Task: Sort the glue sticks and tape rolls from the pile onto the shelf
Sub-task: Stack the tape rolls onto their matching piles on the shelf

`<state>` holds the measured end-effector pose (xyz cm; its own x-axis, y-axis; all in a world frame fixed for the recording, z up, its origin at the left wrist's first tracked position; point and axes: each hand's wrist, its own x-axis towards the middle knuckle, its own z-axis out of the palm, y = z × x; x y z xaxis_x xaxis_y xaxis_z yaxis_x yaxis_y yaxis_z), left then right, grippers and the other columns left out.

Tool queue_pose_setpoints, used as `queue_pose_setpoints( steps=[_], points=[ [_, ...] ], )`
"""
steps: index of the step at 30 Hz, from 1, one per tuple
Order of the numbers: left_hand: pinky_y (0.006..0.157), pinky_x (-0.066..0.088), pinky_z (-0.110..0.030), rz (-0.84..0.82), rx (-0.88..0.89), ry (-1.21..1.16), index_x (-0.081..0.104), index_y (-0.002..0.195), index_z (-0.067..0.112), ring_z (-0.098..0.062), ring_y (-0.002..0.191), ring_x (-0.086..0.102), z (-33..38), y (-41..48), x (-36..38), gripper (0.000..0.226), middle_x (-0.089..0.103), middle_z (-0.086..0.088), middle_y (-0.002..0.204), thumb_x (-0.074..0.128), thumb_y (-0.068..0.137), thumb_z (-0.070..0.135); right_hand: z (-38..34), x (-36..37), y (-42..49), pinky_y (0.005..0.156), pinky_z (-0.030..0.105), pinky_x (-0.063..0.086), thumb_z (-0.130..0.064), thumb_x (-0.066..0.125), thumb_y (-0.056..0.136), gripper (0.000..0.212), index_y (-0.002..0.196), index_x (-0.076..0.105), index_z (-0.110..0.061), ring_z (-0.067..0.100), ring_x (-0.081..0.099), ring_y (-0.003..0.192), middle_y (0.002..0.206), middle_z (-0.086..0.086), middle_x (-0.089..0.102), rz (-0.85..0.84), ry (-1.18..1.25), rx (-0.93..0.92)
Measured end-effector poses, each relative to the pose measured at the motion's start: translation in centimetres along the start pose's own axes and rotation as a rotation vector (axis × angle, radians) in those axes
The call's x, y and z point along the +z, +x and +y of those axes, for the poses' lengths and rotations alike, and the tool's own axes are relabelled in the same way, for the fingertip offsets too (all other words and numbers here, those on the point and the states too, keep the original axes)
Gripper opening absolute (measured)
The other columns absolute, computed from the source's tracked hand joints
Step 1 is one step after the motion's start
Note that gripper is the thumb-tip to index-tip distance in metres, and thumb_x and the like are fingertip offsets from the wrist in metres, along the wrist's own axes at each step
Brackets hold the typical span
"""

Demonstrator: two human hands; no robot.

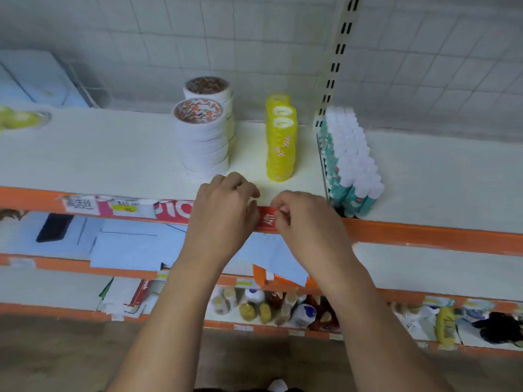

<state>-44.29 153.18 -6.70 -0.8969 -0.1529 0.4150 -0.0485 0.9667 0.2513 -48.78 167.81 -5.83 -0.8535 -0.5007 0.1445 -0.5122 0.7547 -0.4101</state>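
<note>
Where the left hand (220, 205) and right hand (302, 219) met at the orange front edge of the shelf (113, 154), both curled their fingers over a red label (266, 219), and the knuckles hid the fingertips, so it could not be told whether they pinched anything. Just behind them stood two stacks of white tape rolls (202, 140) with patterned cores and, apart to the right, stacks of smaller yellow tape rolls (280, 142). Farther right stood a tight block of glue sticks (351, 165), white-capped with teal bodies, its far rows blurred.
</note>
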Motion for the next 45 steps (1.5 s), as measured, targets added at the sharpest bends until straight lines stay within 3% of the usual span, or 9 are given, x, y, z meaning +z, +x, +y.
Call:
queue_pose_setpoints(
  steps=[11,20,26,29,32,40,45],
  points=[
    [0.078,0.042,-0.039,-0.001,-0.360,0.206,0.069,0.108,0.019,-0.026,0.100,0.056,-22.4,-10.8,-12.0,0.032,0.063,0.002,0.112,0.053,0.083,0.006,-24.2,11.8,4.0,0.078,0.035,0.048,-0.012,0.049,0.091,0.030,0.111,0.065,-0.028,0.022,0.059,0.104,0.111,-0.004,0.065,-0.098,0.032,-0.369],
    [0.066,0.027,-0.030,0.050,-0.440,0.269,0.071,0.101,0.016,-0.027,0.091,0.057,-36.2,-15.7,-19.1,0.031,0.065,-0.001,0.105,0.051,0.079,0.005,-39.4,19.3,6.4,0.082,0.036,0.052,-0.008,0.048,0.095,0.034,0.120,0.066,-0.024,0.020,0.061,0.104,0.118,-0.001,0.065,-0.170,0.109,-0.478],
    [0.074,0.045,-0.036,0.026,-0.455,0.204,0.070,0.105,0.018,-0.026,0.094,0.057,-41.7,-13.9,-19.4,0.028,0.063,0.000,0.106,0.052,0.085,0.014,-42.8,21.5,9.6,0.081,0.035,0.051,-0.015,0.049,0.097,0.026,0.114,0.067,-0.024,0.017,0.060,0.098,0.109,-0.002,0.064,-0.151,0.124,-0.454],
    [0.068,0.041,-0.031,0.037,-0.434,0.193,0.070,0.103,0.021,-0.024,0.092,0.058,-43.9,-11.5,-18.7,0.026,0.063,0.003,0.105,0.049,0.088,0.020,-43.4,22.2,12.1,0.073,0.029,0.047,-0.018,0.051,0.096,0.021,0.106,0.067,-0.026,0.015,0.059,0.093,0.100,-0.005,0.063,-0.120,0.107,-0.439],
    [0.067,0.038,-0.030,0.014,-0.415,0.176,0.069,0.104,0.022,-0.022,0.094,0.057,-46.2,-8.7,-17.9,0.025,0.062,0.003,0.107,0.049,0.089,0.022,-44.0,22.6,14.9,0.076,0.034,0.050,-0.019,0.053,0.095,0.019,0.106,0.068,-0.025,0.016,0.060,0.094,0.103,-0.004,0.063,-0.109,0.121,-0.407],
    [0.078,0.044,-0.034,-0.057,-0.463,0.096,0.065,0.114,0.021,-0.026,0.104,0.057,-52.8,-1.6,-15.9,0.028,0.058,-0.002,0.117,0.051,0.090,0.023,-45.1,24.3,22.2,0.083,0.035,0.050,-0.018,0.055,0.093,0.021,0.109,0.069,-0.021,0.019,0.061,0.099,0.107,0.000,0.065,-0.119,0.114,-0.333],
    [0.090,0.048,-0.044,-0.150,-0.389,0.072,0.054,0.134,0.019,-0.031,0.117,0.052,-56.9,2.4,-14.0,0.046,0.050,-0.009,0.132,0.059,0.089,0.030,-45.5,25.4,25.1,0.089,0.037,0.048,-0.017,0.057,0.092,0.022,0.111,0.068,-0.017,0.023,0.060,0.107,0.115,0.006,0.064,-0.092,0.096,-0.260]
  ],
)
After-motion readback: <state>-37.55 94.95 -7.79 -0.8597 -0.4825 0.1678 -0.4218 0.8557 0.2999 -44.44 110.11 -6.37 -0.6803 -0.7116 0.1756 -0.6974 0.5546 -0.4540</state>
